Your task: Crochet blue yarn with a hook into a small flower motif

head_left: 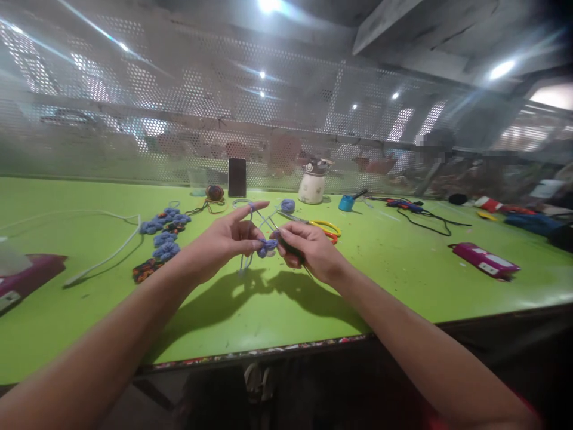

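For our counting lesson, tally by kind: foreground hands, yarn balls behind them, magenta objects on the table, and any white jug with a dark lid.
Hands: 2 (left hand, right hand)
Yarn balls: 2 (purple ball, multicoloured ball)
Magenta objects: 2 (left one, right one)
White jug: 1
Total: 7

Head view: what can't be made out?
In the head view:
Slim dark-handled tool: partly hidden by the right hand.
Small blue-purple yarn piece: stitches too small, partly covered by the left hand.
Yellow-and-orange scissors: partly hidden behind the right hand.
Magenta plastic case at left: cut off by the left edge.
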`<state>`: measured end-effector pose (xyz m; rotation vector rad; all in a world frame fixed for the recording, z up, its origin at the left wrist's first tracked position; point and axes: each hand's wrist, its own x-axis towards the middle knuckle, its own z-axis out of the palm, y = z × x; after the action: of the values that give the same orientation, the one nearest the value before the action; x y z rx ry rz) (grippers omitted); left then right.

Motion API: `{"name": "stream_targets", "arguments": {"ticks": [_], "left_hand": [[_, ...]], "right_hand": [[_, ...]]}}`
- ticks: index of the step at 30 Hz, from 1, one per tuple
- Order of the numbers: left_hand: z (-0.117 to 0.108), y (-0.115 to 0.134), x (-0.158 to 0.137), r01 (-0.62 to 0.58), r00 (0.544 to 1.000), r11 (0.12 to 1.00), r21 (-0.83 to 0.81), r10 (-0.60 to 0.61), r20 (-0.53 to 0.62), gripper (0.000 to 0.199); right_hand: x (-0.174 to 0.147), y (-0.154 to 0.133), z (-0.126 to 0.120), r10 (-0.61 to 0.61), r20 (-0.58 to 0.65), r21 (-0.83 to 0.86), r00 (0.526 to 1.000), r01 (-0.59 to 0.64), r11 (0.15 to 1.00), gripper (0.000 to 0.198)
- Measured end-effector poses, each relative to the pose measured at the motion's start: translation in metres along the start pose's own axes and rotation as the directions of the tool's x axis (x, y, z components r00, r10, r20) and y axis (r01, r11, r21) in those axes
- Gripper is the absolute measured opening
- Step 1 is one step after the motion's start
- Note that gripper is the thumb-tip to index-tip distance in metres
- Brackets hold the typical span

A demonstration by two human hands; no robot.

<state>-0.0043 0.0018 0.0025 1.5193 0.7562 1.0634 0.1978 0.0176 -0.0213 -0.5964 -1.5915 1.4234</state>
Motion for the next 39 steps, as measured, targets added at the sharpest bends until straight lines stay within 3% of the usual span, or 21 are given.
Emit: {"name": "stream_targets", "arguments": {"ticks": [7, 12, 17, 21, 24, 32, 39], "left_hand": [[0.001, 0.002, 0.000, -0.037, 0.999, 0.999, 0.038, 0.037, 0.016, 0.072], [0.005, 0.007, -0.002, -0.086, 0.996, 0.990, 0.111, 0.084, 0.024, 0.071], [0.004, 0.009, -0.004, -0.073, 0.997, 0.990, 0.119, 0.070, 0.029, 0.071], [0.001, 0.008, -0.004, -0.037, 0.999, 0.991, 0.127, 0.035, 0.022, 0.075], [-0.001, 0.008, -0.003, -0.010, 0.999, 0.994, 0.113, 0.005, 0.045, 0.075], [-0.009, 0.008, -0.002, 0.068, 0.996, 0.998, 0.019, -0.068, 0.054, 0.073], [-0.012, 0.004, -0.001, 0.066, 0.997, 0.997, 0.029, -0.067, 0.042, 0.062]], "right_hand": [[-0.001, -0.005, -0.001, -0.056, 0.051, -0.342, 0.997, 0.070, 0.937, 0.031], [-0.004, -0.014, -0.002, -0.118, 0.027, -0.475, 0.993, 0.117, 0.872, 0.025], [-0.008, -0.025, -0.007, -0.213, 0.105, -0.621, 0.971, 0.232, 0.749, 0.021], [-0.010, -0.033, -0.012, -0.213, 0.188, -0.697, 0.959, 0.283, 0.659, 0.023], [-0.010, -0.036, -0.015, -0.159, 0.207, -0.689, 0.965, 0.259, 0.677, 0.025], [-0.009, -0.036, -0.020, 0.036, 0.220, -0.521, 0.975, 0.086, 0.849, 0.033], [-0.008, -0.033, -0.020, -0.019, 0.258, -0.623, 0.966, 0.181, 0.761, 0.029]]}}
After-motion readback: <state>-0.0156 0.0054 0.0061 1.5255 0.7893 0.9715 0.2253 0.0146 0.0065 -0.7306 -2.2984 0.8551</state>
